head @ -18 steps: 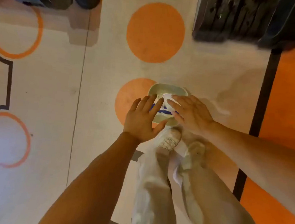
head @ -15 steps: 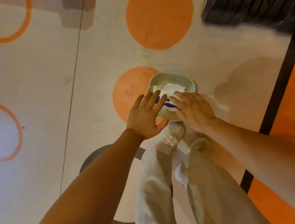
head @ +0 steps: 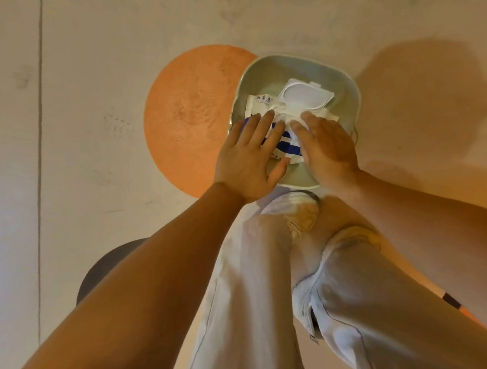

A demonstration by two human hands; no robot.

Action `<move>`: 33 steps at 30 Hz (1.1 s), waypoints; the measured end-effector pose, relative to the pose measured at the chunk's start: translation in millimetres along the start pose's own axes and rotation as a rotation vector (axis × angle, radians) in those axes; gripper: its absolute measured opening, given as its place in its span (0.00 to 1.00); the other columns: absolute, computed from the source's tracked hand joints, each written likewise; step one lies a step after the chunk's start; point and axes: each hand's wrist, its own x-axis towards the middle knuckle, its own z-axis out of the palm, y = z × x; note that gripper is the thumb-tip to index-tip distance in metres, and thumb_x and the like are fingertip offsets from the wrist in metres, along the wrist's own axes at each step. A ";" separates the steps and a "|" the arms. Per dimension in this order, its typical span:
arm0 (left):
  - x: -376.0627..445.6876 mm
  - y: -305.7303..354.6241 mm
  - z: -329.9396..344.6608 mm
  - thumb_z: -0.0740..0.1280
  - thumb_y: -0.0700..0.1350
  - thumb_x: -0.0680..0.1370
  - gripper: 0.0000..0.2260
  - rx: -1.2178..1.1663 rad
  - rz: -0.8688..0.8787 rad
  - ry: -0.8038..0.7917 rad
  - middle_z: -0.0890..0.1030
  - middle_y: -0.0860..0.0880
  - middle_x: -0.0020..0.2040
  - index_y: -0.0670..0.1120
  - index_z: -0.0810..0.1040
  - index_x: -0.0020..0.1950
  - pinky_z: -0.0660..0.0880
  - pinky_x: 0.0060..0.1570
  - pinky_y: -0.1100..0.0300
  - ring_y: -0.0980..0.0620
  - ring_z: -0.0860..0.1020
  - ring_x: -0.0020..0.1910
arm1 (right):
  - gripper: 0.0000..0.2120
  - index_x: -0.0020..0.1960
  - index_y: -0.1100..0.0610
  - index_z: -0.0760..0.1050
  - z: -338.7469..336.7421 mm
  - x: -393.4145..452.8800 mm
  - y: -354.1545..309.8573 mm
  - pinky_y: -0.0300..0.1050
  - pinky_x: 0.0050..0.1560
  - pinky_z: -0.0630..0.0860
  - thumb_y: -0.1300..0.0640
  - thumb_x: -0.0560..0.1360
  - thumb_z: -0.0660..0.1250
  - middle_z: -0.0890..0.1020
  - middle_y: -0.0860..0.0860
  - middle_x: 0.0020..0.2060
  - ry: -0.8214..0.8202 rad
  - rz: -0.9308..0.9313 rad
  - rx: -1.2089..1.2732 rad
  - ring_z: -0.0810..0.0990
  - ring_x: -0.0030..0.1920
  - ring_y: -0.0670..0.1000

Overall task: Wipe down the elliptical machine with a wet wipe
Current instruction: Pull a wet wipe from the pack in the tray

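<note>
A pale green basin (head: 343, 84) with rounded corners sits on the floor (head: 115, 57), partly over an orange circle (head: 189, 116) painted there. Inside it lies a white wet-wipe pack (head: 264, 103) with blue bands and printed characters on its label; its white oval lid flap (head: 301, 97) stands flipped open just beyond the fingertips of both hands, and white tissue shows bunched at the opening below the flap.

The left hand (head: 247, 158) reaches down into the basin from its near left edge, palm down, fingers straight and slightly spread, lying flat on the blue-banded part of the pack — pressing or steadying it, not curled round it. Its thumb points toward the other hand along the basin's near wall.

The right hand (head: 326, 150) comes in from the near right side, also palm down, its back toward the camera. Its fingers extend toward the pack's opening and meet the white tissue there; whether the fingertips pinch a wipe or only touch it I cannot tell, since the hand hides its own underside.

Both forearms stretch down from the lower corners of the view. Nearer than the hands, the person's legs in light trousers (head: 257, 287) and a white shoe (head: 298, 209) stand right beside the basin's near rim. A dark grey curved marking (head: 104, 266) on the floor shows beneath the left forearm — well behind the hand.
</note>
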 end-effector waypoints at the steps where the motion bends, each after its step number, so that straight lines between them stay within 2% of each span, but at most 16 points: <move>1: 2.2 -0.5 3.7 0.55 0.57 0.80 0.27 -0.002 0.002 0.006 0.75 0.39 0.69 0.41 0.75 0.70 0.69 0.66 0.43 0.37 0.75 0.66 | 0.21 0.65 0.61 0.74 0.8 3.6 0.4 0.57 0.55 0.75 0.61 0.73 0.72 0.76 0.62 0.63 0.009 -0.001 0.025 0.77 0.56 0.64; 4: 5.4 -1.5 3.9 0.55 0.56 0.80 0.26 0.007 -0.002 0.022 0.76 0.38 0.68 0.40 0.76 0.68 0.70 0.65 0.43 0.36 0.75 0.64 | 0.15 0.63 0.62 0.75 -3.2 12.2 0.8 0.55 0.54 0.74 0.59 0.78 0.67 0.77 0.62 0.60 -0.037 0.056 0.094 0.76 0.56 0.64; 6: 6.3 -0.2 -4.0 0.54 0.55 0.80 0.26 0.010 -0.011 0.010 0.76 0.38 0.67 0.39 0.76 0.68 0.71 0.64 0.42 0.36 0.76 0.64 | 0.16 0.59 0.66 0.77 -10.0 12.1 -1.4 0.58 0.49 0.77 0.65 0.73 0.72 0.78 0.64 0.56 -0.063 0.009 0.089 0.78 0.53 0.65; 9: 6.1 2.5 -24.1 0.55 0.55 0.81 0.25 0.011 -0.017 -0.028 0.77 0.38 0.67 0.39 0.76 0.67 0.71 0.64 0.41 0.36 0.76 0.64 | 0.16 0.49 0.68 0.79 -26.2 4.8 -1.7 0.54 0.34 0.80 0.71 0.63 0.78 0.80 0.65 0.45 -0.027 -0.044 0.110 0.80 0.42 0.65; 11: 6.8 4.6 -42.4 0.55 0.54 0.81 0.25 0.012 -0.018 -0.031 0.77 0.38 0.66 0.39 0.76 0.67 0.71 0.64 0.40 0.36 0.76 0.63 | 0.15 0.45 0.67 0.79 -46.2 0.8 -1.6 0.49 0.31 0.78 0.72 0.61 0.78 0.80 0.63 0.41 0.008 -0.051 0.109 0.80 0.38 0.63; 14: 8.2 13.8 -81.0 0.54 0.54 0.81 0.24 0.017 -0.021 -0.049 0.77 0.38 0.65 0.39 0.76 0.67 0.70 0.64 0.41 0.36 0.75 0.63 | 0.15 0.44 0.65 0.80 -88.7 -9.0 0.8 0.47 0.29 0.76 0.73 0.60 0.78 0.80 0.60 0.41 0.047 -0.062 0.097 0.80 0.37 0.61; 22: 38.2 51.5 -225.9 0.55 0.56 0.81 0.24 -0.046 -0.014 -0.064 0.78 0.39 0.65 0.41 0.76 0.66 0.71 0.65 0.40 0.37 0.75 0.64 | 0.08 0.44 0.64 0.81 -251.8 -29.5 -0.2 0.47 0.32 0.78 0.69 0.67 0.75 0.81 0.59 0.42 0.173 -0.049 0.195 0.80 0.39 0.60; 28: 95.5 89.0 -349.1 0.56 0.55 0.81 0.24 -0.045 0.093 0.013 0.78 0.38 0.64 0.40 0.77 0.66 0.72 0.64 0.42 0.37 0.77 0.62 | 0.05 0.50 0.62 0.78 -410.1 -40.2 6.7 0.53 0.40 0.78 0.64 0.74 0.69 0.79 0.56 0.47 0.242 -0.023 0.219 0.77 0.44 0.57; 33: 155.8 125.0 -448.5 0.56 0.54 0.81 0.23 -0.050 0.184 0.107 0.78 0.38 0.64 0.40 0.77 0.65 0.72 0.63 0.41 0.37 0.77 0.62 | 0.06 0.50 0.62 0.80 -525.2 -44.8 27.2 0.52 0.41 0.77 0.63 0.75 0.66 0.80 0.57 0.46 0.370 -0.073 0.132 0.79 0.44 0.58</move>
